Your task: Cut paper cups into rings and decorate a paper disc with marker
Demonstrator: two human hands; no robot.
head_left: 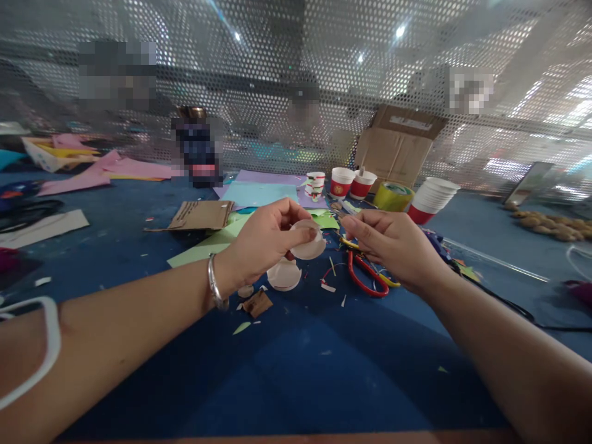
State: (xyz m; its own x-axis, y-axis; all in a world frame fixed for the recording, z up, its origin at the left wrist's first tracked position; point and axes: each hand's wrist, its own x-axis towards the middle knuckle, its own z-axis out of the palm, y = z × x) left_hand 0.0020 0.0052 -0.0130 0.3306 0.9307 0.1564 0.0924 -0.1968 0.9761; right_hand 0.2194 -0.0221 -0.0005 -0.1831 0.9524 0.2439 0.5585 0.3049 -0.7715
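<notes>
My left hand [272, 237] pinches a round white paper disc [308, 243], thumb on its face. It looks like the cut-off bottom of a paper cup. A second disc of the same sort [283, 275] lies on the table just below. To the right, my right hand [388, 243] has thumb and forefinger pressed together. Whatever is between those fingertips is too small to make out. Red-handled scissors or pliers [367, 274] lie under that hand, with a yellow handle [391, 280] beside them.
Paper scraps and a brown cardboard piece [258, 303] litter the blue table [296, 370]. Behind stand red-and-white paper cups [341, 184], a cup stack [432, 197], yellow-green tape [393, 196] and a cardboard box [395, 148]. Coloured paper [259, 192] lies before a perforated metal screen [259, 92].
</notes>
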